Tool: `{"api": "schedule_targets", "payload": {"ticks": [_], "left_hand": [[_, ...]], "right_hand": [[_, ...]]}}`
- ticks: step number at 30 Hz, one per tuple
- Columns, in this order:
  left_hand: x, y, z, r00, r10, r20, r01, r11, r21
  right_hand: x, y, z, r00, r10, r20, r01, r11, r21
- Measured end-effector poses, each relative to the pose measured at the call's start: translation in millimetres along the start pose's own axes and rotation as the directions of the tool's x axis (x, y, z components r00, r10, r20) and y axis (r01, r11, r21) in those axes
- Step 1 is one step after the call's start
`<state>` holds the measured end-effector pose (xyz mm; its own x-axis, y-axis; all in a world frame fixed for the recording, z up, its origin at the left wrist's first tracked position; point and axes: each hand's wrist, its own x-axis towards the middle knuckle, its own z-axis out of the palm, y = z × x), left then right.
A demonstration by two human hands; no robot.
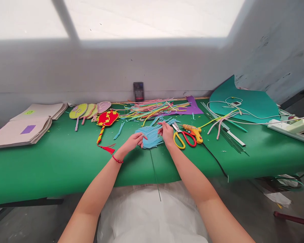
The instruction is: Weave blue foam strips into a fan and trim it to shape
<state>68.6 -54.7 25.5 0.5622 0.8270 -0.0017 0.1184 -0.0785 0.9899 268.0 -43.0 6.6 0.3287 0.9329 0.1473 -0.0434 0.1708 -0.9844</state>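
Observation:
A flat piece woven from light-blue strips [150, 136] lies on the green table [66, 158], with a thin dark rod running from it toward me. My left hand [134, 140] rests curled on its left edge, a red cord round the wrist. My right hand [166, 132] pinches a blue strip at the piece's upper right corner. Loose blue strips [167, 120] lie just beyond the woven piece.
Scissors with yellow and red handles [183, 138] and an orange glue gun [194, 131] lie right of my right hand. Behind are a pile of coloured strips [154, 108], round fans [91, 111], a red fan [107, 118], paper stacks [25, 125], teal sheet [243, 101] and power strip [291, 130].

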Motion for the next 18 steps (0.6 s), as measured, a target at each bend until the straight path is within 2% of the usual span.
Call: {"api": "schedule_targets", "payload": {"ticks": [5,11,13,16,18], "left_hand": [[0,-4,-2.6,0.999,-0.006,-0.040,0.012,0.991,0.131],[0,-4,-9.2,0.998,0.041,-0.039,-0.040,0.999,0.035],[-2,-2,-7.4,0.999,0.041,-0.024,-0.040,0.998,0.038],[-5,1,-1.9,0.999,0.022,0.026,-0.025,0.993,0.119],[-5,1,1.6,0.998,0.012,0.055,-0.021,0.984,0.178]], "right_hand": [[-2,-5,-1,1.000,-0.001,0.009,0.001,1.000,0.026],[-8,-14,4,0.972,0.052,0.229,-0.096,0.979,0.182],[-12,-13,8,0.937,0.071,0.343,-0.136,0.976,0.170],[-18,-9,15,0.844,0.102,0.526,-0.174,0.981,0.088],[-21,-5,20,0.799,0.137,0.586,-0.183,0.983,0.020]]}}
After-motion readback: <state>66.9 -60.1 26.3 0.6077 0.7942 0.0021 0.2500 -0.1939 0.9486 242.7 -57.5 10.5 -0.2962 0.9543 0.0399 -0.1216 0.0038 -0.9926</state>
